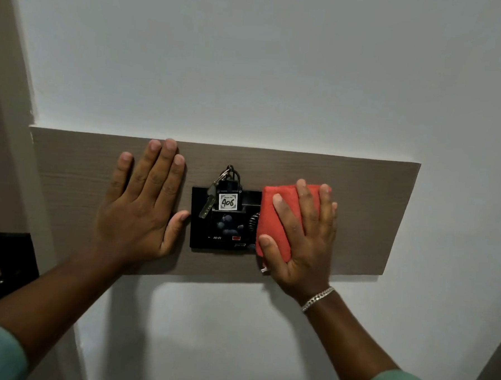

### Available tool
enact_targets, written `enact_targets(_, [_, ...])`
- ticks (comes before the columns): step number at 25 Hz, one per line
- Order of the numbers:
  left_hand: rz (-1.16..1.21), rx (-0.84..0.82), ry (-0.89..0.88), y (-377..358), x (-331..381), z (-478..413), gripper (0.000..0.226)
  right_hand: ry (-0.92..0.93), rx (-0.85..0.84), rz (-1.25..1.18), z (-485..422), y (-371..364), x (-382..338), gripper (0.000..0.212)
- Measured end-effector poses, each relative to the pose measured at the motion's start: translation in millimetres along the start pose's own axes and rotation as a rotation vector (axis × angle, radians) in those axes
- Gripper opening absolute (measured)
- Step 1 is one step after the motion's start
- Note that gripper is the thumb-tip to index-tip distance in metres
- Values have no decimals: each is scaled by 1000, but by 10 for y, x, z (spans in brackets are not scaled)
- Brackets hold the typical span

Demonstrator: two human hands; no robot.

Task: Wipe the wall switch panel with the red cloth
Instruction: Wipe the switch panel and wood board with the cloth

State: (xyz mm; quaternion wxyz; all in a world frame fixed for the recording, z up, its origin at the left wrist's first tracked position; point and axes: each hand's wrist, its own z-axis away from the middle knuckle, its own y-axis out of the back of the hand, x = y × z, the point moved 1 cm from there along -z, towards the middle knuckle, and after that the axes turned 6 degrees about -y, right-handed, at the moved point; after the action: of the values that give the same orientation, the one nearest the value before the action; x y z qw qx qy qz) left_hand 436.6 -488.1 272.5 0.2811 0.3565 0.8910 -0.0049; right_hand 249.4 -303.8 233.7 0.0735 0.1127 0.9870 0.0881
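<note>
Red cloth [270,224] overlaps right edge of switch panel [202,235].

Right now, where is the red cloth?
In the head view the red cloth sits right of centre, pressed flat under the right hand against the right edge of the black switch panel, on the wooden board.

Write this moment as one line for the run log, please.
right hand: presses red cloth on right edge of switch panel | left hand: flat on wooden board | key tag: on panel
</note>
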Motion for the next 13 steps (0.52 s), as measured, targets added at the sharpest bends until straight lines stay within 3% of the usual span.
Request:
enact_targets(2, [3, -4, -1, 4, 6, 17, 77, -157, 53, -19, -23, -101, -206, 56])
enact_targets(6, [-4, 13, 11, 0, 16, 7, 77, 103, -12, 14, 35, -31, 10, 57])
enact_targets(10, [-23, 20, 3, -10, 5, 19, 77, -92, 52, -24, 9, -92, -113, 58])
enact_targets(13, [-17, 28, 7, -13, 10, 12, 77, 98, -18, 1, 19, -50, -47, 59])
